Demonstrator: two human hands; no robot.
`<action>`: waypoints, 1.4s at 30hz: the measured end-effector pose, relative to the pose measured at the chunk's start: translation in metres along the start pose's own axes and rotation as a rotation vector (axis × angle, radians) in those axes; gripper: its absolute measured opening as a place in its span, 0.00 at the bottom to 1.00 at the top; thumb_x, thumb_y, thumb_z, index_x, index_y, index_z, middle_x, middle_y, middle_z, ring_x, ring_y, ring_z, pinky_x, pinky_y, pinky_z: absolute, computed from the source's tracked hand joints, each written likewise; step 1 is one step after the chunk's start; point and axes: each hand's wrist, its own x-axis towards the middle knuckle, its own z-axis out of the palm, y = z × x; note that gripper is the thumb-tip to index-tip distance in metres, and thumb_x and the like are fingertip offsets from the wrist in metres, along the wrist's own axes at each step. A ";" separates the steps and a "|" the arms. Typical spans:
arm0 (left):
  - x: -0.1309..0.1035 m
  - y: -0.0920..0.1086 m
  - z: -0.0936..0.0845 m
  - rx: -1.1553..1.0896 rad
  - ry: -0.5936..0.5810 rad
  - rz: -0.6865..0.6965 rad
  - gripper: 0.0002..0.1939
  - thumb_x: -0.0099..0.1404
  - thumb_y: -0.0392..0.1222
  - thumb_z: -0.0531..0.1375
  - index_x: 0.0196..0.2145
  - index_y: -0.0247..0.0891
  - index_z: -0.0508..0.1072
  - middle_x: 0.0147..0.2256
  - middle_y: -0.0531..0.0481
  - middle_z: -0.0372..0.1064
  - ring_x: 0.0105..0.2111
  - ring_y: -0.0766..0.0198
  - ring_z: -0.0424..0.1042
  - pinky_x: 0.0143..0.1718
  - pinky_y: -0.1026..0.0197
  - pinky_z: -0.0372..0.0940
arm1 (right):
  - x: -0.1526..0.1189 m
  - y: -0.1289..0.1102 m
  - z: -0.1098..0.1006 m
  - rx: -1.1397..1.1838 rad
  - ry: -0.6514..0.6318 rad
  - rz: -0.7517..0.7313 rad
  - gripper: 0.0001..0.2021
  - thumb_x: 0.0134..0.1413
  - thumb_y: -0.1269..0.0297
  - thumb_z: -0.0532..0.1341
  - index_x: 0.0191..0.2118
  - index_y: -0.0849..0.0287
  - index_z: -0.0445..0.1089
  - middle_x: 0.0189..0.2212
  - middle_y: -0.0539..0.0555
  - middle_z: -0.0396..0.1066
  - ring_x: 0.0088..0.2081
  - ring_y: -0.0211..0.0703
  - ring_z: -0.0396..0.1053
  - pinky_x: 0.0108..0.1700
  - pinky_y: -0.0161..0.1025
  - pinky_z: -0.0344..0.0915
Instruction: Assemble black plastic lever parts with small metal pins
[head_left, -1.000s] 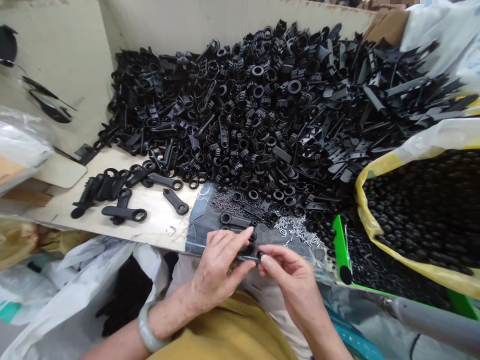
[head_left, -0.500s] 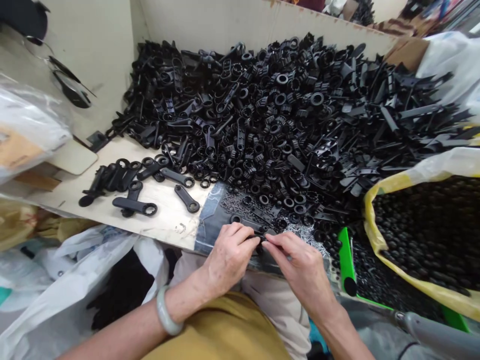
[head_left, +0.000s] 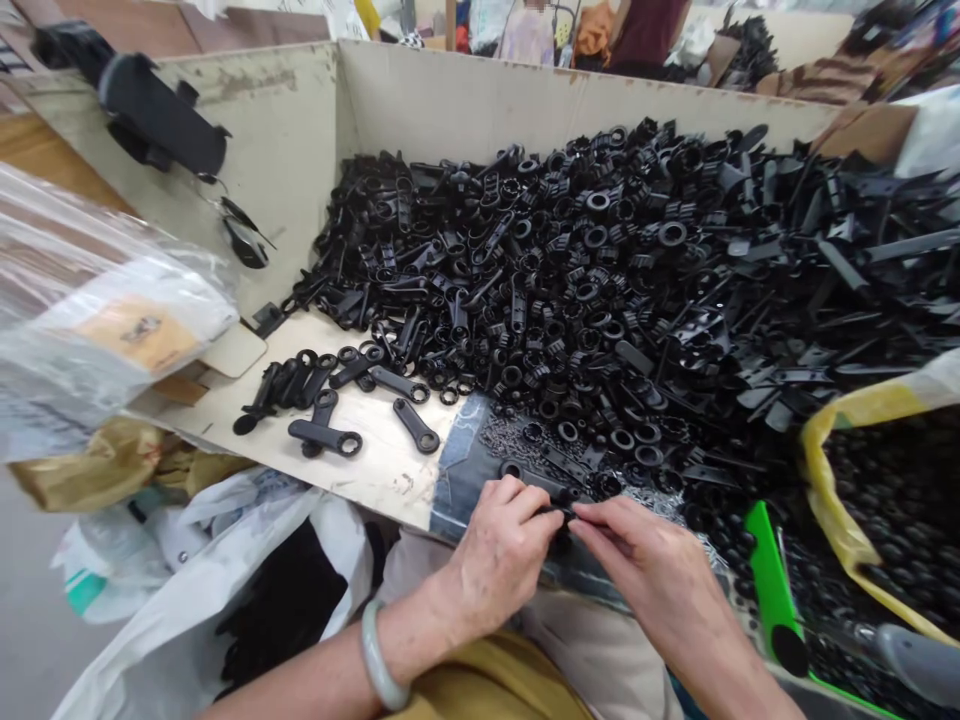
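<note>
black part point(head_left: 568, 514) between both hands' fingers point(head_left: 541, 524)

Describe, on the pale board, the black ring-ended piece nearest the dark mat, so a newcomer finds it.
Start at the black heap; the pale board shows at its near left. There, close to the dark mat, lies the ring-ended piece. Unlike its overlapping neighbours, it lies alone.

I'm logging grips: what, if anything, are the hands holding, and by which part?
The left hand and right hand seem to pinch a small black piece between them; by which part cannot be told.
</note>
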 end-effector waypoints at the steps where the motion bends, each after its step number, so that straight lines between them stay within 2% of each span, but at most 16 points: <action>1: 0.000 -0.001 0.000 -0.006 -0.001 0.002 0.08 0.71 0.32 0.58 0.45 0.39 0.75 0.42 0.48 0.73 0.42 0.56 0.66 0.41 0.51 0.61 | 0.001 0.000 -0.001 0.018 -0.024 -0.007 0.11 0.70 0.61 0.58 0.39 0.54 0.77 0.33 0.52 0.79 0.29 0.42 0.78 0.30 0.36 0.71; 5: 0.001 -0.002 0.000 -0.015 0.026 0.012 0.10 0.72 0.31 0.57 0.47 0.38 0.76 0.43 0.47 0.74 0.43 0.55 0.66 0.42 0.51 0.62 | -0.001 0.000 -0.006 0.046 -0.081 0.030 0.09 0.69 0.66 0.57 0.43 0.54 0.77 0.37 0.53 0.78 0.34 0.42 0.78 0.36 0.36 0.73; 9: 0.002 -0.001 0.000 -0.028 0.027 0.012 0.11 0.72 0.32 0.57 0.47 0.39 0.76 0.43 0.47 0.74 0.43 0.56 0.66 0.43 0.51 0.62 | -0.005 0.001 -0.007 0.078 -0.088 0.072 0.07 0.68 0.67 0.60 0.45 0.55 0.76 0.38 0.53 0.77 0.35 0.41 0.77 0.38 0.35 0.73; 15: 0.002 -0.001 -0.002 -0.012 0.012 0.010 0.10 0.73 0.32 0.57 0.46 0.38 0.77 0.44 0.47 0.74 0.44 0.56 0.65 0.42 0.51 0.61 | -0.003 -0.002 -0.005 0.093 -0.068 0.053 0.07 0.67 0.69 0.59 0.43 0.57 0.76 0.38 0.53 0.77 0.36 0.41 0.77 0.37 0.35 0.72; 20: 0.003 -0.001 -0.003 -0.004 0.005 0.008 0.10 0.74 0.33 0.56 0.46 0.39 0.77 0.43 0.47 0.74 0.42 0.56 0.65 0.41 0.51 0.61 | -0.002 0.000 -0.006 0.075 -0.100 0.100 0.07 0.66 0.67 0.61 0.41 0.56 0.77 0.34 0.53 0.77 0.32 0.42 0.77 0.34 0.36 0.71; 23: 0.003 -0.001 -0.002 0.002 0.026 0.015 0.11 0.74 0.33 0.56 0.45 0.39 0.78 0.42 0.47 0.75 0.42 0.56 0.66 0.41 0.51 0.61 | -0.003 0.002 -0.005 0.093 -0.089 0.108 0.06 0.65 0.68 0.62 0.42 0.56 0.78 0.35 0.52 0.77 0.33 0.42 0.77 0.35 0.36 0.72; 28: 0.002 -0.003 0.001 -0.020 0.050 0.024 0.11 0.74 0.34 0.56 0.46 0.39 0.78 0.42 0.47 0.75 0.42 0.57 0.66 0.42 0.52 0.61 | -0.005 0.002 -0.001 0.102 -0.082 0.041 0.09 0.67 0.71 0.60 0.47 0.56 0.77 0.42 0.54 0.77 0.41 0.43 0.78 0.43 0.37 0.72; 35: 0.002 -0.005 0.000 -0.058 0.077 0.036 0.11 0.74 0.34 0.56 0.45 0.40 0.79 0.42 0.48 0.75 0.42 0.57 0.66 0.43 0.53 0.61 | 0.000 0.012 0.000 0.024 -0.110 -0.034 0.04 0.63 0.71 0.64 0.42 0.58 0.77 0.36 0.53 0.77 0.36 0.44 0.77 0.38 0.37 0.71; 42: 0.002 -0.009 0.004 -0.002 0.106 0.077 0.12 0.74 0.35 0.55 0.40 0.40 0.79 0.40 0.47 0.75 0.41 0.58 0.66 0.42 0.53 0.61 | 0.006 0.012 -0.006 -0.026 -0.201 -0.183 0.09 0.65 0.74 0.60 0.45 0.57 0.77 0.40 0.54 0.75 0.38 0.42 0.76 0.41 0.38 0.72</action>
